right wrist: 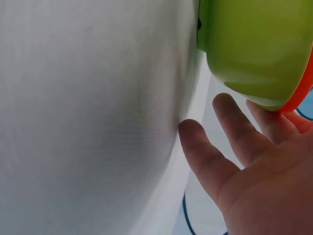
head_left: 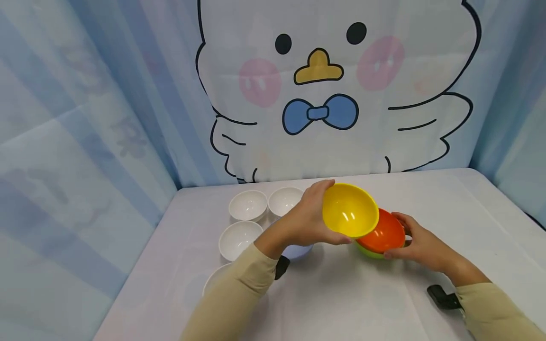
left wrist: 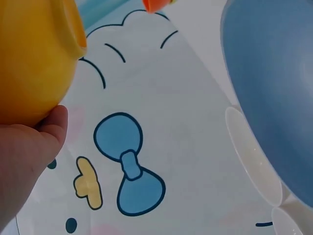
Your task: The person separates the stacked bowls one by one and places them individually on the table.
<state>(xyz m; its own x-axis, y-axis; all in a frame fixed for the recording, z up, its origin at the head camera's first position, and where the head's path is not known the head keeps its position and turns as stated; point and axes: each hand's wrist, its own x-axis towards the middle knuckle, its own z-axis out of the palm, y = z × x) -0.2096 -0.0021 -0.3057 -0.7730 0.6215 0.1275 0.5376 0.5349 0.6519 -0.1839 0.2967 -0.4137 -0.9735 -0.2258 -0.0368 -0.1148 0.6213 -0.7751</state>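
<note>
My left hand [head_left: 310, 215] holds a yellow bowl [head_left: 349, 210] up off the table, thumb at the near side and fingers at the far side, its inside tilted toward the head camera. An orange bowl [head_left: 387, 233] sits nested in a green bowl [head_left: 369, 253] on the table, to the right of and partly behind the yellow one. Around the right side of this pair, my right hand [head_left: 428, 248] grips near the rim with thumb and forefinger. In the right wrist view, the other fingers spread loosely beside the green bowl [right wrist: 259, 54].
Several white bowls [head_left: 247, 206] stand in rows at the table's left. A periwinkle-blue bowl [head_left: 297, 252] is partly hidden under my left forearm. The white-covered table [head_left: 448, 203] meets a curtain [head_left: 128, 118] with a cartoon bird at the back.
</note>
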